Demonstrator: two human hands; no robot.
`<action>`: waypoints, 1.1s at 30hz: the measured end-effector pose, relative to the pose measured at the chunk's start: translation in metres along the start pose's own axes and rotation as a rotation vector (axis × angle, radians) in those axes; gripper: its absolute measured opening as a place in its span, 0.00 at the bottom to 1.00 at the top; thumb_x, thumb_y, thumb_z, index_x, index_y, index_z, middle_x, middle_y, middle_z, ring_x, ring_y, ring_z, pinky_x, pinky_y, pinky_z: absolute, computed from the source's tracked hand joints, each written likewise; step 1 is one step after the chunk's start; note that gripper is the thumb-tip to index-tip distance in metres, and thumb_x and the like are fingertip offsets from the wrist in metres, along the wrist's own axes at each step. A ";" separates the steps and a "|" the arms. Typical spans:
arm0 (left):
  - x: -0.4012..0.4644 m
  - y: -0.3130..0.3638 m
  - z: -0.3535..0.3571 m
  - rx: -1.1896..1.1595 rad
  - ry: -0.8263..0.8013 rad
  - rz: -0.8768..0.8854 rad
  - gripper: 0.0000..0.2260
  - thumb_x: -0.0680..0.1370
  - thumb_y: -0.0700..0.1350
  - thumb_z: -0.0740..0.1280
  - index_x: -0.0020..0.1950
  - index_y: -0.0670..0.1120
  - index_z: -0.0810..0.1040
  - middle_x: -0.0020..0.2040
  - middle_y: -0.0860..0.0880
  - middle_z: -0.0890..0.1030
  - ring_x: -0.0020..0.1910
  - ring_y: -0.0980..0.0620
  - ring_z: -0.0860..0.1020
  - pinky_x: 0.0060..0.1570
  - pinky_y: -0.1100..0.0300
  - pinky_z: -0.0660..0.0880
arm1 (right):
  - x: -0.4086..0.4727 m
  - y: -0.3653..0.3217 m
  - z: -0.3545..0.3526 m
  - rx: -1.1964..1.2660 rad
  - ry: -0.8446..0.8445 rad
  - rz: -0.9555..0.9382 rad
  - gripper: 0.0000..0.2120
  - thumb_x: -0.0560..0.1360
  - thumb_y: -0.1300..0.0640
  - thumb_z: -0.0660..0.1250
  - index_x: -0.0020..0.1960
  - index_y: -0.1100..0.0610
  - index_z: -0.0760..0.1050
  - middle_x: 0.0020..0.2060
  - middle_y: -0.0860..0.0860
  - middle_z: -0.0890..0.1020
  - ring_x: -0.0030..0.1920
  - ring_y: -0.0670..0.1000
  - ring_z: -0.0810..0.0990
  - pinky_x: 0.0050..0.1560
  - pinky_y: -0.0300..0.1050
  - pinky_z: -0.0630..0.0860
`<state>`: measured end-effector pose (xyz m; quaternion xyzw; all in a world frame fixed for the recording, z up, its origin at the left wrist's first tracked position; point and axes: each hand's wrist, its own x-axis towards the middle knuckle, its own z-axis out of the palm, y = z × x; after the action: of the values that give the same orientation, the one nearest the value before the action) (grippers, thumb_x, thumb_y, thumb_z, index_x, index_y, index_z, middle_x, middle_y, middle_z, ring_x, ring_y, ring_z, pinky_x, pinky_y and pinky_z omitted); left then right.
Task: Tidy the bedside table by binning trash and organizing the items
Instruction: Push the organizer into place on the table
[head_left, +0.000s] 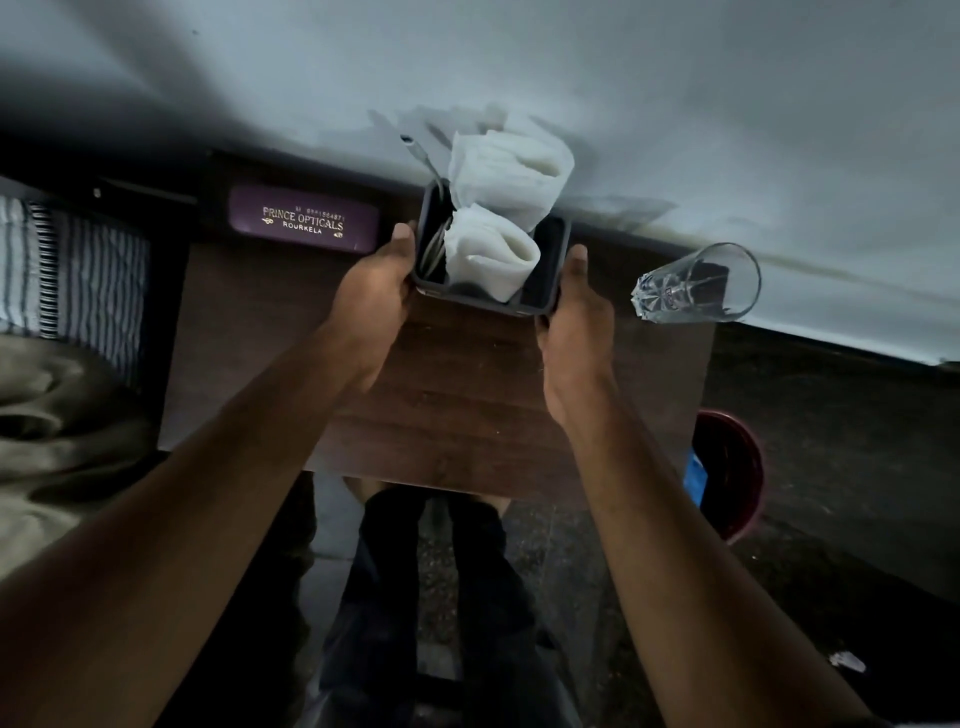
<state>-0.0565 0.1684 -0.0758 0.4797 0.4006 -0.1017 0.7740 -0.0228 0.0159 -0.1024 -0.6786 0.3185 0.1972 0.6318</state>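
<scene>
A dark grey organizer box (550, 260) stands at the back of the brown bedside table (467, 405), against the wall. White folded tissues (493, 254) and a pale cable (434, 244) stick out of it. My left hand (374, 286) grips the box's left side, thumb on the rim. My right hand (571, 312) grips its right side. A purple spectacle case (304, 221) lies at the back left. A clear drinking glass (696, 286) stands at the back right corner.
A red bin (737, 478) with a blue item in it sits on the floor right of the table. A striped cloth (78, 270) and bedding lie to the left. A scrap of paper (847, 661) lies on the floor. My legs are below the table's front edge.
</scene>
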 end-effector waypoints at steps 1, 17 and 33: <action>-0.001 0.001 0.000 -0.002 -0.009 -0.009 0.14 0.87 0.48 0.53 0.68 0.47 0.73 0.61 0.51 0.79 0.60 0.56 0.78 0.57 0.68 0.76 | 0.000 -0.001 0.000 -0.004 -0.001 -0.004 0.33 0.77 0.36 0.61 0.54 0.69 0.72 0.58 0.71 0.74 0.46 0.49 0.71 0.47 0.49 0.67; -0.021 -0.040 0.006 0.370 0.401 0.280 0.20 0.82 0.47 0.61 0.74 0.45 0.72 0.71 0.48 0.77 0.70 0.53 0.74 0.70 0.65 0.69 | 0.006 0.001 -0.117 -0.192 0.424 -0.186 0.51 0.64 0.63 0.82 0.78 0.57 0.56 0.71 0.51 0.71 0.69 0.51 0.73 0.71 0.47 0.71; 0.009 -0.029 -0.010 0.572 0.248 0.327 0.26 0.75 0.47 0.73 0.73 0.43 0.74 0.67 0.49 0.80 0.67 0.55 0.78 0.71 0.54 0.72 | 0.026 -0.007 -0.091 -0.309 0.443 -0.405 0.35 0.65 0.60 0.81 0.67 0.55 0.69 0.58 0.49 0.81 0.57 0.47 0.81 0.57 0.35 0.79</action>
<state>-0.0714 0.1642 -0.1038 0.7435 0.3647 -0.0258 0.5599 -0.0117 -0.0778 -0.1031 -0.8422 0.2733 -0.0386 0.4632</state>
